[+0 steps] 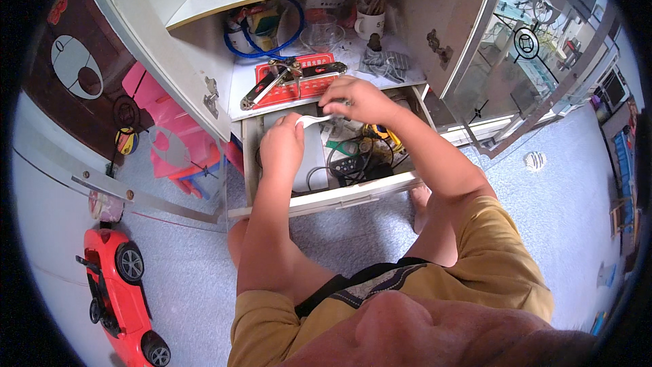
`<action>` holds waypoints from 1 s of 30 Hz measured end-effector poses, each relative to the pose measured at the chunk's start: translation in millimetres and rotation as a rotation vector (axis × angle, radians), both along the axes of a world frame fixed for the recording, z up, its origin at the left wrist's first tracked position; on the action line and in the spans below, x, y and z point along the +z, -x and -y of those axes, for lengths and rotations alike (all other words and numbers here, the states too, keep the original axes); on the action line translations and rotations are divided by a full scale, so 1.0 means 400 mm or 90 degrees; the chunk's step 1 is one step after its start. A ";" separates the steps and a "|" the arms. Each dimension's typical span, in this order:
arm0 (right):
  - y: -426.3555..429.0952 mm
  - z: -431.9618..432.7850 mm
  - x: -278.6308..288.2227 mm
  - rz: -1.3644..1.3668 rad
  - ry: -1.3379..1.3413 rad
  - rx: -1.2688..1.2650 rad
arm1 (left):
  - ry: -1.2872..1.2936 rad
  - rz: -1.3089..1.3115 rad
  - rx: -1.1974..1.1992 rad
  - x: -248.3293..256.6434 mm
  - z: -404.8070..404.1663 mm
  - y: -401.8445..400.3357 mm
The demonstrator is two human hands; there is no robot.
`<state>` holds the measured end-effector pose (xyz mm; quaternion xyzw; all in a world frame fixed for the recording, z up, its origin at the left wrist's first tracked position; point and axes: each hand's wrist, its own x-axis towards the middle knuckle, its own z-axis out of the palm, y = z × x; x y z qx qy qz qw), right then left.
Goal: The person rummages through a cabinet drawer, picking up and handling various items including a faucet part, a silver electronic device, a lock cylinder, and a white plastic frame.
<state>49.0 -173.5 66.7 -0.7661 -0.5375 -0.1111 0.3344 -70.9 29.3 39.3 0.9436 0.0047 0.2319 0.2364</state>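
Over an open drawer (351,194) my left hand (283,145) grips the wide end of a small white plastic item (311,120), perhaps a spoon or handle. My right hand (360,101) is at its narrow end, with fingers bent around something small and dark that I cannot make out. Below the hands the drawer holds a flat grey-white panel (310,163), a black remote control (346,164), tangled black cables, a green piece (342,148) and a yellow coiled item (388,135). Just behind, black-and-metal hinged brackets (293,75) lie on a red printed sheet (275,99).
On the cabinet shelf are a blue cord loop (301,15), a clear glass dish (322,36), a white mug (370,24) and a striped grey cloth (387,65). Glass cabinet doors stand open at both sides. A red toy car (119,300) is on the floor at left.
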 end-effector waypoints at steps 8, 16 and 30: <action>0.061 -0.062 0.010 0.084 -0.041 -0.101 | 0.127 0.113 -0.058 0.025 0.015 0.010; -0.222 0.115 0.103 -0.125 -0.478 -0.458 | 0.122 0.044 -0.056 0.029 0.022 0.012; -0.749 0.177 0.120 0.670 0.234 -0.828 | 0.090 0.065 -0.078 0.025 0.009 0.018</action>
